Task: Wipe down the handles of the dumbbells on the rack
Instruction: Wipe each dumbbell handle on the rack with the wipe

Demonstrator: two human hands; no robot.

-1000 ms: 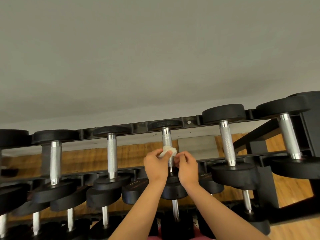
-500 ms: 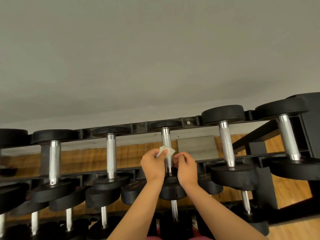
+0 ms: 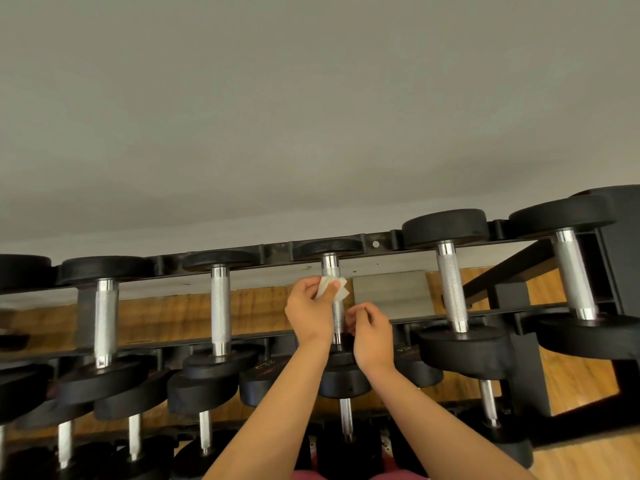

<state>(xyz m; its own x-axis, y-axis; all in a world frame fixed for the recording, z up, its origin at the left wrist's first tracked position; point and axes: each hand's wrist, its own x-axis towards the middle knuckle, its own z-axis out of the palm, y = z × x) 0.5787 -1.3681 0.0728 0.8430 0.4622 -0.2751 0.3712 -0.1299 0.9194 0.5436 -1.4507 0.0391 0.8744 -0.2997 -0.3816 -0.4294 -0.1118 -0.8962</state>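
Your left hand [image 3: 309, 315] pinches crumpled white paper wipe [image 3: 331, 289], soft and light, against knurled silver steel dumbbell handle [image 3: 337, 318], upper rack tier, near handle's 12 o'clock end. Knurl likely snags paper. Your right hand [image 3: 372, 336] at wipe's 5 o'clock, fingers curled beside handle; grip unclear. Neighbour handles [image 3: 220, 306] well apart at 9 and 3. Heavy black dumbbell heads [image 3: 327, 244] bound stroke at 12 and 6.

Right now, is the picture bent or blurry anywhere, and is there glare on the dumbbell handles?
In the head view, the wide lens bows the rack into a curve; bright glints sit on the far-right handle; the left hand and wipe look fairly sharp; light is soft, no hard shadows.
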